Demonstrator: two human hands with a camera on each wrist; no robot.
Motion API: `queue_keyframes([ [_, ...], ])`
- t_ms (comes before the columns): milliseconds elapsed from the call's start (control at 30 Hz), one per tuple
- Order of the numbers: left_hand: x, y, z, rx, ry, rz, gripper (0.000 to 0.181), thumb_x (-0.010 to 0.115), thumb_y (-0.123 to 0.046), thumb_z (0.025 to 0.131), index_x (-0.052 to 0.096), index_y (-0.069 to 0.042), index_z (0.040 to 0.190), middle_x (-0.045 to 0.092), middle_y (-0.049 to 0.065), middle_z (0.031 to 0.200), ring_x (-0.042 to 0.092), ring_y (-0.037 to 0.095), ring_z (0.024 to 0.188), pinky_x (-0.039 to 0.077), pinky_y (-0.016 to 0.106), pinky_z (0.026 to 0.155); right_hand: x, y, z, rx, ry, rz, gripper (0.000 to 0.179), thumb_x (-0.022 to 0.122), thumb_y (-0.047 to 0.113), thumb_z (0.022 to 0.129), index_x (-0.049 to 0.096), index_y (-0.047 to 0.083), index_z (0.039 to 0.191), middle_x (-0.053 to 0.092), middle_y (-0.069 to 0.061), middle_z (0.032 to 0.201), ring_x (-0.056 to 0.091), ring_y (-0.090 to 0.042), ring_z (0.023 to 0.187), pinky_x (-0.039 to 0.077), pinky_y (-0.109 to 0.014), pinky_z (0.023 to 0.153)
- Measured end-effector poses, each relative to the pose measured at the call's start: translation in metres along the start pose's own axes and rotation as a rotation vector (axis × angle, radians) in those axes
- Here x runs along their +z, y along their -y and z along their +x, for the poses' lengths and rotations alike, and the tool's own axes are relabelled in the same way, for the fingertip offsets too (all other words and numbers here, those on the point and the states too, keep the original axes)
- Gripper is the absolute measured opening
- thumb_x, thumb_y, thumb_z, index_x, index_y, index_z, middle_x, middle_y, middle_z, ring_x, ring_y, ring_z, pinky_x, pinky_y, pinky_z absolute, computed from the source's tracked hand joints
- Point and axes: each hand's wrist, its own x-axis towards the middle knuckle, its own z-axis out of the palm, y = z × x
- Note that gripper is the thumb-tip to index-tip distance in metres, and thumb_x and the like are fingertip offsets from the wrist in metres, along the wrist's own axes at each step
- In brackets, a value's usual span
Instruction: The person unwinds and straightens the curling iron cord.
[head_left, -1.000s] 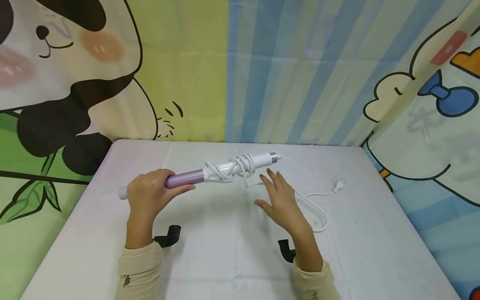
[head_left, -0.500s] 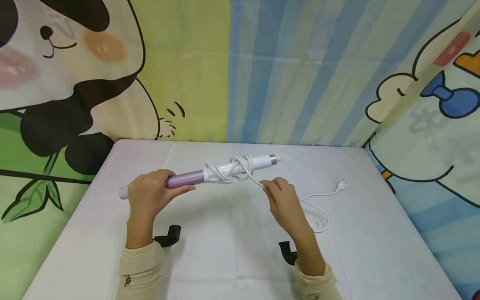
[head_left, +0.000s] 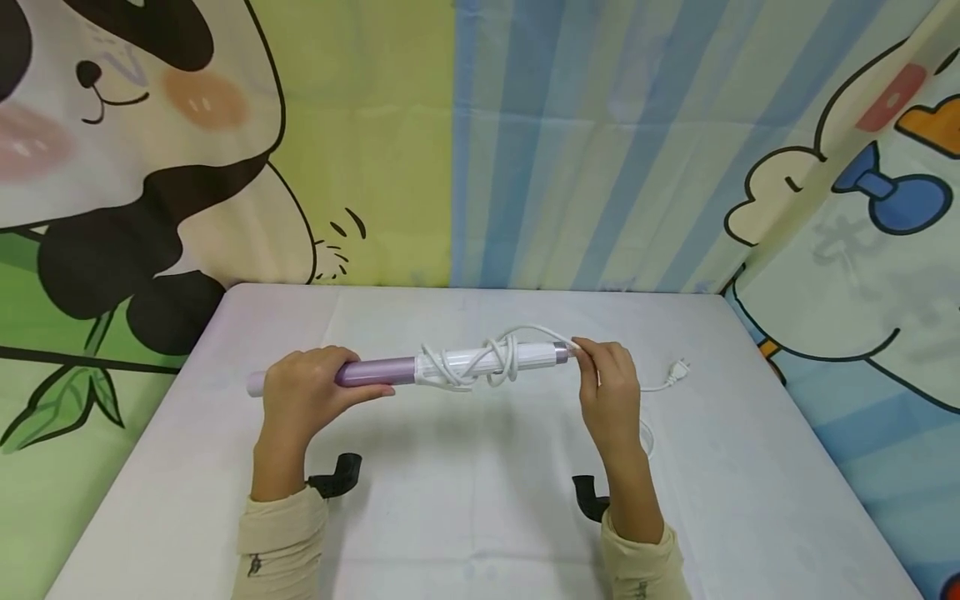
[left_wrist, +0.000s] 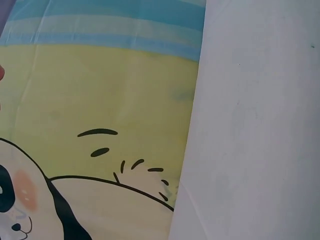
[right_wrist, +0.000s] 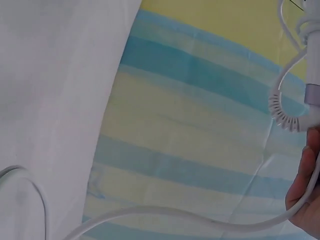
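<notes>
A curling iron, with a purple barrel and a white handle, is held crosswise above the table in the head view. My left hand grips its purple part near the left end, the thumb lying along it. Several loops of white cord wrap the handle. At the handle's right end my right hand pinches the cord. The right wrist view shows the ribbed cord sleeve at that end, just above my fingers. Only a fingertip of the left hand enters the left wrist view.
The cord's tail and its two-pin plug lie on the white table to the right of my right hand. Behind the table hangs a cartoon-printed cloth. A black wrist mount sticks out from each wrist.
From open fingers beside the cord, my right hand has taken hold of it and moved right to the handle's end, leading cord above the handle. The curling iron's right end has dropped slightly.
</notes>
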Motion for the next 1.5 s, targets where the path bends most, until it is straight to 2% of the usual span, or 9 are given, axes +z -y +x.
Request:
queue_keyframes([
  [300, 0.000, 0.000, -0.001, 0.000, -0.012, -0.001, 0.088, 0.029, -0.084, 0.070, 0.065, -0.004, 0.070, 0.063, 0.008, 0.057, 0.047, 0.018, 0.040, 0.034, 0.027, 0.040, 0.005, -0.018, -0.007, 0.200, 0.132, -0.096, 0.016, 0.058, 0.008, 0.088, 0.065, -0.002, 0.098, 0.060, -0.015, 0.080, 0.052, -0.027, 0.071, 0.039, -0.036, 0.064],
  [500, -0.001, -0.001, -0.001, -0.027, -0.045, 0.035, 0.088, 0.028, -0.084, 0.071, 0.065, -0.003, 0.069, 0.063, 0.008, 0.057, 0.047, 0.020, 0.040, 0.034, 0.028, 0.040, 0.010, -0.029, -0.013, 0.351, 0.460, -0.274, 0.019, 0.057, 0.017, 0.090, 0.067, 0.007, 0.102, 0.066, -0.013, 0.094, 0.058, -0.032, 0.089, 0.034, -0.059, 0.086],
  [767, 0.000, -0.001, -0.001, -0.104, -0.104, 0.058, 0.089, 0.033, -0.083, 0.071, 0.067, -0.001, 0.073, 0.064, 0.012, 0.061, 0.052, 0.025, 0.042, 0.037, 0.034, 0.042, 0.011, -0.018, -0.017, 0.251, 0.886, -0.272, 0.033, 0.064, 0.016, 0.084, 0.061, 0.007, 0.116, 0.053, -0.014, 0.129, 0.037, -0.039, 0.126, 0.013, -0.071, 0.097],
  [867, 0.001, -0.004, 0.001, -0.108, -0.095, 0.064, 0.090, 0.031, -0.083, 0.071, 0.067, -0.001, 0.073, 0.064, 0.011, 0.060, 0.052, 0.025, 0.042, 0.037, 0.034, 0.042, 0.008, -0.004, -0.014, 0.231, 0.871, -0.197, 0.059, 0.066, 0.024, 0.083, 0.043, 0.001, 0.133, 0.035, -0.019, 0.143, 0.022, -0.042, 0.134, 0.012, -0.068, 0.099],
  [1000, 0.003, -0.009, 0.005, -0.082, -0.081, 0.061, 0.089, 0.028, -0.083, 0.072, 0.066, -0.002, 0.072, 0.063, 0.009, 0.059, 0.050, 0.023, 0.041, 0.037, 0.033, 0.042, 0.013, 0.010, -0.013, 0.153, 0.714, -0.090, 0.074, 0.067, 0.029, 0.082, 0.031, -0.001, 0.139, 0.029, -0.019, 0.146, 0.017, -0.041, 0.136, 0.013, -0.068, 0.099],
  [1133, 0.005, -0.013, 0.006, -0.058, -0.085, 0.041, 0.087, 0.029, -0.082, 0.072, 0.065, -0.003, 0.070, 0.063, 0.008, 0.058, 0.048, 0.022, 0.040, 0.036, 0.032, 0.041, 0.024, 0.018, -0.016, 0.092, 0.742, -0.094, 0.059, 0.064, 0.025, 0.084, 0.042, 0.003, 0.133, 0.051, -0.014, 0.130, 0.040, -0.034, 0.126, 0.020, -0.065, 0.098],
  [1233, 0.006, -0.013, 0.005, -0.061, -0.079, 0.039, 0.087, 0.029, -0.083, 0.072, 0.065, -0.003, 0.070, 0.063, 0.008, 0.058, 0.048, 0.022, 0.040, 0.036, 0.031, 0.041, 0.027, 0.022, -0.017, 0.053, 0.806, -0.088, 0.035, 0.061, 0.016, 0.087, 0.055, 0.003, 0.119, 0.068, -0.006, 0.098, 0.062, -0.022, 0.096, 0.034, -0.055, 0.096],
  [1333, 0.005, -0.011, 0.003, -0.076, -0.066, 0.051, 0.089, 0.027, -0.083, 0.072, 0.065, -0.003, 0.071, 0.063, 0.009, 0.059, 0.048, 0.022, 0.041, 0.036, 0.032, 0.041, 0.023, 0.026, -0.015, 0.026, 0.821, -0.047, 0.019, 0.060, 0.006, 0.086, 0.062, 0.002, 0.105, 0.065, 0.001, 0.074, 0.059, -0.011, 0.067, 0.048, -0.036, 0.078],
  [1500, 0.002, -0.006, 0.002, -0.093, -0.065, 0.046, 0.090, 0.028, -0.084, 0.071, 0.066, -0.002, 0.072, 0.064, 0.010, 0.060, 0.049, 0.024, 0.041, 0.036, 0.033, 0.041, 0.003, 0.028, -0.005, 0.005, 0.852, 0.045, 0.014, 0.054, 0.002, 0.089, 0.062, 0.002, 0.100, 0.056, 0.004, 0.067, 0.046, -0.006, 0.060, 0.042, -0.020, 0.058],
])
